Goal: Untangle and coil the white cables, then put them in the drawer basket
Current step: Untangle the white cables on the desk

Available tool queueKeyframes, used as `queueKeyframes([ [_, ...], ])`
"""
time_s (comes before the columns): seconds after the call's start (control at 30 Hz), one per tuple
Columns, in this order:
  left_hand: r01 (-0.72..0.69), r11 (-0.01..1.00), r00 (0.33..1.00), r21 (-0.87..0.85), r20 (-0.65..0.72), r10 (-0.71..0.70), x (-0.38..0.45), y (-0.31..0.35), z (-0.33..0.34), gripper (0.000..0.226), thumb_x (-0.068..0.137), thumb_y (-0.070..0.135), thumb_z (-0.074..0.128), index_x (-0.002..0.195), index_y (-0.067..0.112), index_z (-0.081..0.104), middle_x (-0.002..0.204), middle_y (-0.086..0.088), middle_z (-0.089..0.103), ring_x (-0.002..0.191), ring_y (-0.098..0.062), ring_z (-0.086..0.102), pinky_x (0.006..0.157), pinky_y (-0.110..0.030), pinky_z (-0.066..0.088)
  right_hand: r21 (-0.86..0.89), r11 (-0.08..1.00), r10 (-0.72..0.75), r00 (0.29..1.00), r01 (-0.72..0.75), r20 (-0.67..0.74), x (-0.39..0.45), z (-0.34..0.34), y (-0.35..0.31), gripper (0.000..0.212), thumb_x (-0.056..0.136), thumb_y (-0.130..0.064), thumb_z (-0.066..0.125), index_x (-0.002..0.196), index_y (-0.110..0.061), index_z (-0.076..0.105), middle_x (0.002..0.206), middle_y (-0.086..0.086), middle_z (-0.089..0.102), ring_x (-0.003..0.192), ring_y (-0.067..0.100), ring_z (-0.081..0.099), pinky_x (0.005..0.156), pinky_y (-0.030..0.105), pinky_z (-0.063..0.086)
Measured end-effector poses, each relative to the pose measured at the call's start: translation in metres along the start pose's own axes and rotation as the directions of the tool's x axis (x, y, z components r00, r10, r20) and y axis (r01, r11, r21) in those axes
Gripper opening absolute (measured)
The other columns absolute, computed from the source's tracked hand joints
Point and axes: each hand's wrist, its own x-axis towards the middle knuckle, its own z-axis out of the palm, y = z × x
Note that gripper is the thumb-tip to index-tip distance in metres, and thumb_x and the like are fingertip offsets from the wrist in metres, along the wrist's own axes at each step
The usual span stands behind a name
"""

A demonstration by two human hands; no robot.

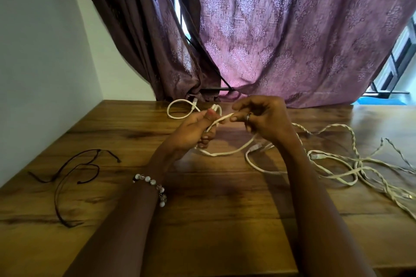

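The left hand [193, 130] grips a few turns of white cable [227, 153], thumb pressed on top; the right hand [263, 119] pinches the same cable between its fingertips just beside the left, feeding the next turn.

The likely trouble is at three o'clock, where the tangle [360, 168] of twisted strands lies on the table [202, 220]. Pulling slack too fast could tighten those twists into a knot, or a plug end [255, 147] could snag in a crossing loop. The gathered turns could also spring apart if the left thumb eases, since the cable looks stiff. No drawer basket is in view.

The cable is thin, round and pale cream, braided where strands wrap together. A loose loop [182, 109] lies at twelve o'clock. The table is glossy, knotty brown wood. At nine o'clock lies a thin dark cord [67, 177]; behind hangs a patterned mauve curtain [292, 29].
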Motion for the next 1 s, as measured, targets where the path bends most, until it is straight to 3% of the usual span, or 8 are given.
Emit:
queueKeyframes([
  [0.23,0.12,0.972,0.971,-0.204,0.227,-0.072,-0.003,0.006,-0.005,0.036,0.093,0.036,0.047,0.07,0.008,0.043,0.042,0.007,0.025,0.033,-0.001,0.017,0.039,-0.012,0.013,0.289,0.954,0.113,0.986,-0.075,-0.118,0.001,-0.009,0.008,0.029,0.068,0.008,0.076,0.091,-0.009,0.071,0.066,-0.002,0.065,0.049,0.009,0.051,0.041,0.017,0.033],
  [0.43,0.147,0.839,0.949,-0.524,0.313,0.03,-0.003,0.011,-0.014,0.035,0.079,0.044,0.067,0.068,0.014,0.053,0.042,0.011,0.021,0.032,-0.002,0.015,0.034,-0.012,0.017,0.339,0.912,0.229,0.972,-0.232,0.05,-0.003,-0.007,0.016,0.022,0.073,0.009,0.071,0.093,0.001,0.069,0.066,0.007,0.067,0.043,0.01,0.05,0.037,0.017,0.033],
  [0.5,0.127,0.74,0.937,-0.661,0.324,0.129,-0.003,0.014,-0.025,0.029,0.079,0.039,0.069,0.07,0.015,0.058,0.045,0.008,0.021,0.035,-0.007,0.016,0.032,-0.016,0.022,0.323,0.892,0.296,0.949,-0.316,0.111,-0.004,-0.006,0.021,0.016,0.076,0.008,0.068,0.089,-0.001,0.069,0.068,0.01,0.068,0.041,0.013,0.05,0.036,0.017,0.032],
  [0.6,0.189,0.48,0.866,-0.857,0.376,0.329,0.001,0.015,-0.046,0.032,0.098,0.028,0.043,0.088,0.001,0.057,0.054,-0.001,0.032,0.044,-0.014,0.03,0.043,-0.028,0.031,0.304,0.866,0.379,0.918,-0.397,0.12,-0.005,-0.003,0.026,0.013,0.079,0.008,0.066,0.089,-0.001,0.069,0.069,0.008,0.071,0.047,0.019,0.052,0.038,0.018,0.035],
  [0.73,-0.001,0.455,0.96,-0.89,0.126,0.249,0.0,0.015,-0.048,0.036,0.098,0.029,0.037,0.081,0.005,0.057,0.047,0.002,0.033,0.041,-0.008,0.023,0.037,-0.022,0.029,0.153,0.872,0.458,0.886,-0.464,0.076,-0.004,0.004,0.03,0.018,0.08,0.008,0.067,0.092,-0.005,0.064,0.072,0.013,0.07,0.043,0.016,0.059,0.046,0.028,0.048],
  [0.83,-0.216,0.512,0.974,-0.832,-0.145,0.175,-0.002,0.018,-0.04,0.042,0.099,0.033,0.029,0.071,0.014,0.053,0.041,0.007,0.033,0.034,-0.006,0.016,0.033,-0.014,0.021,0.06,0.899,0.437,0.893,-0.433,-0.111,-0.003,0.015,0.036,0.037,0.077,0.009,0.071,0.105,-0.006,0.052,0.069,0.019,0.066,0.038,0.018,0.06,0.037,0.026,0.046],
  [0.9,-0.243,0.499,0.969,-0.832,-0.181,0.171,-0.001,0.02,-0.037,0.037,0.097,0.032,0.032,0.072,0.014,0.051,0.042,0.008,0.033,0.031,-0.006,0.026,0.034,-0.013,0.024,-0.007,0.931,0.36,0.92,-0.366,-0.153,0.0,0.019,0.036,0.034,0.077,0.012,0.07,0.099,-0.008,0.052,0.066,0.017,0.062,0.037,0.015,0.06,0.032,0.023,0.043],
  [1.0,-0.256,0.419,0.962,-0.871,-0.184,0.204,-0.001,0.022,-0.04,0.03,0.092,0.028,0.04,0.071,0.011,0.054,0.046,0.006,0.038,0.034,-0.005,0.034,0.038,-0.015,0.031,-0.191,0.96,0.209,0.978,-0.204,0.005,0.0,0.015,0.042,0.026,0.079,0.013,0.066,0.094,-0.007,0.064,0.068,0.015,0.065,0.044,0.02,0.062,0.038,0.031,0.048],
])
